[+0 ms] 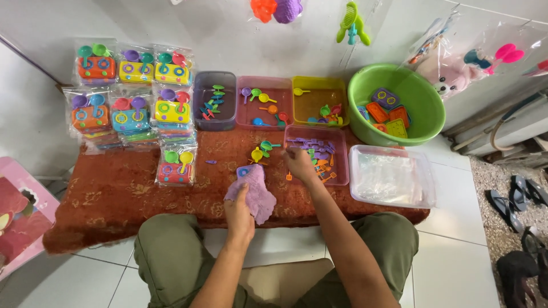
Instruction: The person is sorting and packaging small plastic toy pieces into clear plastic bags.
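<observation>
Olive-trousered knees [171, 256] on white tiles [456, 268], red rug [120, 194] beyond.

Purple toy stove [244, 170] half under cloth [254, 191]

Olive-green trousers, bare forearms, no sleeves

Soft, even daylight is filling the whole scene — nothing is looking dim or blown out. Shadows are staying faint, just a soft one pooling under the near edge of the red mat [114, 194]. The clear plastic bags [394, 177] on the right and the ones hanging on the far wall are catching some whitish glare. Focus is holding up fine in the middle, but the wide lens is bending things at the edges — floor tile lines are curving near the corners.
</observation>
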